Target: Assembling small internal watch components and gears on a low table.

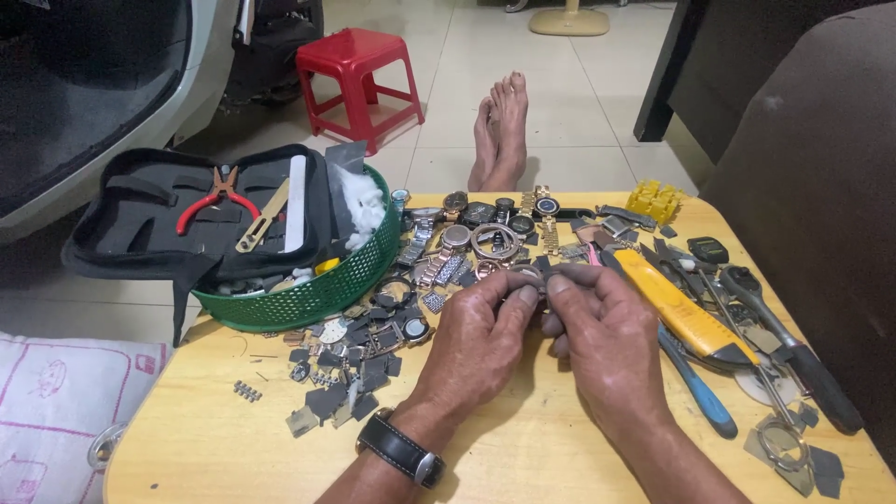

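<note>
Both my hands meet over the middle of a small wooden table (215, 439). My left hand (476, 341), with a black wristwatch (401, 450) on its wrist, pinches one end of a small grey metal watch part (532, 277). My right hand (602, 341) pinches the other end with thumb and forefinger. Just beyond my fingers lies a heap of watches and metal bracelets (467, 243). Dark watch pieces and scraps (350, 364) are scattered to the left of my left hand.
A green basket (317, 289) holding an open black tool case (187, 215) with red pliers (215, 198) stands at the table's left. A yellow-handled tool (681, 313), a blue-handled tool (700, 397) and other tools lie at right. Bare feet (499, 131) and a red stool (359, 79) are beyond.
</note>
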